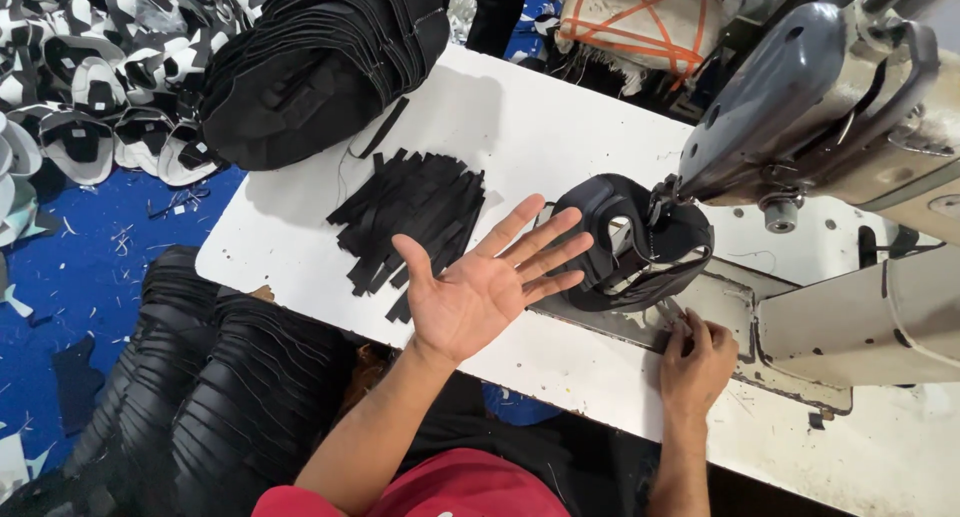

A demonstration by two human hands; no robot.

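The left hand (478, 282) is held wide open, palm up, gripping nothing; a black curved fabric shoe upper (628, 245) sits just beyond its fingertips, under the grey sewing machine head (800, 97). The right hand (695, 355) is pressed on the white counter (560, 127) (grip closed, empty). Black strips (410, 222) lie unsewn.

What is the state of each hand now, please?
Left hand: open, palm up, fingers spread, holding nothing, raised over the white table.
Right hand: fingers curled down on the sewing machine bed; cannot tell if it pinches anything.
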